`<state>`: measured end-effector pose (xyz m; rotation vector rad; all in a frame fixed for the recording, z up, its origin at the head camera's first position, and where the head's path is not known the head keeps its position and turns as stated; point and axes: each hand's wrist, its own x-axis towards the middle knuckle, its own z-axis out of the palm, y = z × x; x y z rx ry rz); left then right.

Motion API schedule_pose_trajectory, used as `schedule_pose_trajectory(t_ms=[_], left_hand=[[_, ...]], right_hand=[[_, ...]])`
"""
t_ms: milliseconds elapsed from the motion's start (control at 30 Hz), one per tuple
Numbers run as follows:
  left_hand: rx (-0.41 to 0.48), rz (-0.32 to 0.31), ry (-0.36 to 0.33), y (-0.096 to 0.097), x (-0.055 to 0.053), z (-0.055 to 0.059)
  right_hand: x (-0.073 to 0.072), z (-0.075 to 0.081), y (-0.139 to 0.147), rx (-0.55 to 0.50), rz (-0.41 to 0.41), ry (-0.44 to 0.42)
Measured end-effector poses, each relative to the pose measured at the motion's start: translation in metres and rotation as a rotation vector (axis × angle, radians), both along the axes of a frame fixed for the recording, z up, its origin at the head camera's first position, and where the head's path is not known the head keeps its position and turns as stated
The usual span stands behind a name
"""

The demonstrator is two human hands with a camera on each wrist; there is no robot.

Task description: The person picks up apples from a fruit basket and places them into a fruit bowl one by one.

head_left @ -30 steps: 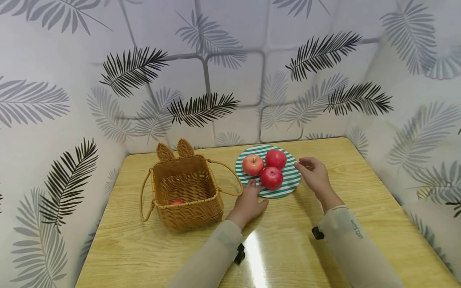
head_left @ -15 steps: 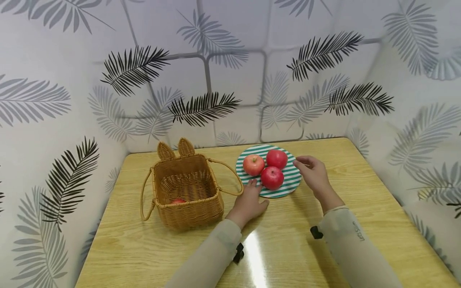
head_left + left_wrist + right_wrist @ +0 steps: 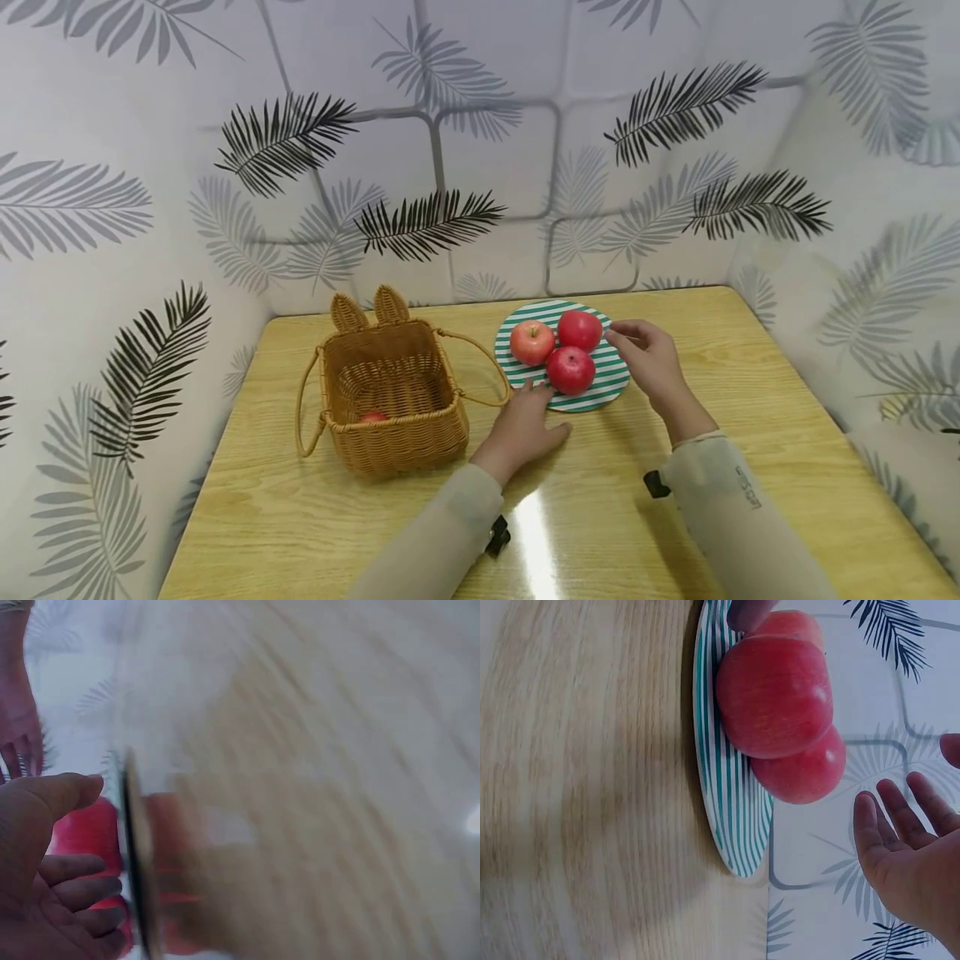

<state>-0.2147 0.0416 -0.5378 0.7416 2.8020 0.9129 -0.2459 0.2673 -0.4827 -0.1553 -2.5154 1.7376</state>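
Note:
Three apples sit close together on a round mat with green and white stripes. The lighter one, a pinkish apple, is on the left; a red apple lies behind and another red apple in front. My left hand reaches to the mat's front left edge, fingers extended by the front apple, thumb spread. Beside the mat's right edge hovers my right hand, its fingers loosely bent around nothing. The right wrist view shows that hand apart from the apples.
Left of the mat stands a brown wicker basket with rabbit ears and two looped handles. A red apple is partly visible inside it. The right loop reaches near my left hand. A leaf-patterned backdrop surrounds the wooden table.
My left hand has drawn back slightly from the front apple, its thumb shifting right. My right hand has edged a little left toward the apples. The apples keep their places on the mat.

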Motion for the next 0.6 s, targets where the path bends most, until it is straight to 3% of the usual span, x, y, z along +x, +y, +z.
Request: schedule_pose_trajectory(t_ms=[167, 367, 600], left_hand=[[0.069, -0.043, -0.03, -0.004, 0.011, 0.018], [0.158, -0.088, 0.014, -0.016, 0.024, 0.046], [0.274, -0.057, 0.076, -0.043, 0.037, 0.074]], right_hand=[[0.001, 0.005, -0.009, -0.014, 0.013, 0.021], [0.004, 0.013, -0.017, -0.015, 0.043, 0.035], [0.007, 0.019, -0.026, -0.022, 0.067, 0.05]])
